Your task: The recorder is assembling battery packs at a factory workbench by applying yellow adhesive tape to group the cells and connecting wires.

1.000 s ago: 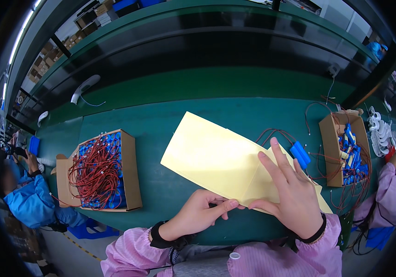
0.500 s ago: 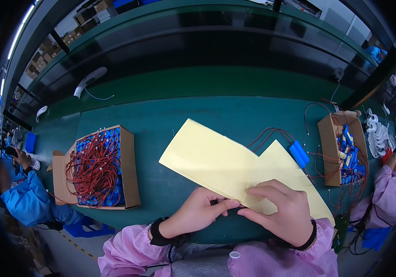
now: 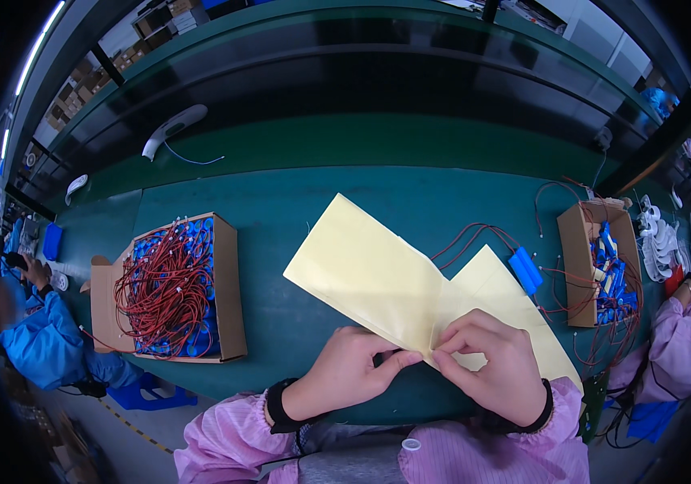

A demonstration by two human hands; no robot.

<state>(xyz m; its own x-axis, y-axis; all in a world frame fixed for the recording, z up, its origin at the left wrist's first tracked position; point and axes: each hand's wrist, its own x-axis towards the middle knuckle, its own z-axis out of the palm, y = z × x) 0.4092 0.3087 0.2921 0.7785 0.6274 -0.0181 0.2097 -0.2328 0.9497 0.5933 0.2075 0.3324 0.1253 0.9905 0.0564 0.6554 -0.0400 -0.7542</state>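
Paper sheet, pale yellow, seen in two panels, at the centre of the clock over the green table. Pinched at six o'clock, on its near edge, right where the crease between the panels comes down. Left hand: bent around that edge, thumb on top, fingertips partly hidden, grasping the paper just beside the crease. Right hand: thumb and forefinger drawn together, grasping the same edge almost against the left thumb. Cannot tell whether both panels belong to one piece. To judge by the grip, delicate work on the crease, perhaps folding or parting. For a clean result, hold the paper firm on the left, line up the edges before pressing, and work with small fingertip motions from six o'clock toward twelve, without sideways twist, to avoid a stray wrinkle or tear. Best also to mind the blue battery pack between two and three o'clock and its red leads, close by the paper. At nine o'clock, a cardboard box of blue packs and tangled red wires; near three o'clock, a second box with more. As for writing: no brand, label or lettering legible on paper, packs or boxes.
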